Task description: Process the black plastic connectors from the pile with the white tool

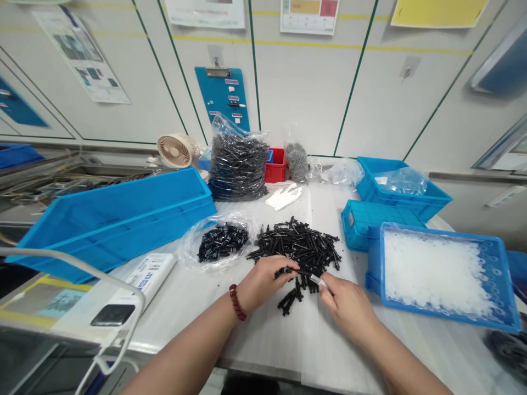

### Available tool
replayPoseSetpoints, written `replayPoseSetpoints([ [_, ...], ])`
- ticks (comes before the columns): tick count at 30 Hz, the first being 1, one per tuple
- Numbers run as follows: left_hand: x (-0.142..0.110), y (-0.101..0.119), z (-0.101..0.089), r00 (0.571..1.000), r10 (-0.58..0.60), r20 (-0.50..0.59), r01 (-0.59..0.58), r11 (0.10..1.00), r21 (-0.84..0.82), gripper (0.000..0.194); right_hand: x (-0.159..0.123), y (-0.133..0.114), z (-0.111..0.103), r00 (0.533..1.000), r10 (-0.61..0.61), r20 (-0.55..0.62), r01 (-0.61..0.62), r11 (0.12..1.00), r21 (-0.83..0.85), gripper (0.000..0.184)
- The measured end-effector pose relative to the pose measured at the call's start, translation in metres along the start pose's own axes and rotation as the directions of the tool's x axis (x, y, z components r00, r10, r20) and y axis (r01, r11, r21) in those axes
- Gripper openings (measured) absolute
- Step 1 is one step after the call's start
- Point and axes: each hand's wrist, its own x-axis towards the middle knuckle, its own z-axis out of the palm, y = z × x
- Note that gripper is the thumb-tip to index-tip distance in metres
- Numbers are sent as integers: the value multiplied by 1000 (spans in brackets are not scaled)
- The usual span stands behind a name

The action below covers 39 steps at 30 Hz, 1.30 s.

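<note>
My left hand [269, 280], with a beaded bracelet [237, 302] at its wrist, pinches a slim black plastic part [284, 271]. In my right hand [340, 302] is a small white piece [317, 280], gripped between thumb and fingers. The two pieces meet or nearly meet between the hands; the exact contact is too small to tell. Just beyond lies a heap of black stick-like parts [300, 241], with a few strays [288, 300] nearer me. Left of the heap, an open clear bag [224, 241] holds short black pieces with pale bands.
At right stands a blue bin [442, 233] of small white pieces, near other blue bins [403, 200]. A long blue bin [123, 219] lies left, by a white box [154, 277]. Behind are a full plastic bag [239, 164], a white glove [284, 196] and a fan [177, 151].
</note>
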Motion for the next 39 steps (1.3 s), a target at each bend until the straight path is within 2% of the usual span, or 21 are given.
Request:
replayPoseSetpoints([
  [2, -1, 0, 2, 998, -7, 59, 9, 999, -38, 15, 0, -2, 1, 999, -39, 9, 39, 999, -13, 14],
  [8, -2, 2, 3, 976, -162, 142, 184, 971, -155, 14, -2, -4, 2, 997, -78, 26, 78, 996, -29, 13],
  [12, -2, 5, 5, 974, -158, 162, 177, 978, -106, 13, -2, -4, 3, 995, -64, 74, 67, 997, -39, 13],
  [15, -3, 7, 7, 968, -144, 204, 172, 977, -130, 14, -2, -5, 4, 992, -78, 95, 80, 997, -21, 14],
  [19, -4, 8, 10, 975, -113, 192, 141, 981, -136, 15, -3, -6, 7, 996, -74, 55, 75, 997, -29, 17],
  [26, -6, 8, 12, 981, -64, 182, 90, 986, -139, 17, -3, -7, 4, 1000, 9, 11, -8, 996, -85, 32],
  [32, -4, 3, 9, 991, -54, 125, 69, 991, -118, 16, -4, -6, 0, 997, -72, 42, 71, 997, 10, 13],
  [39, -2, 6, 6, 984, -112, 139, 131, 982, -138, 15, -2, -3, 2, 993, -87, 84, 82, 995, 58, 14],
])
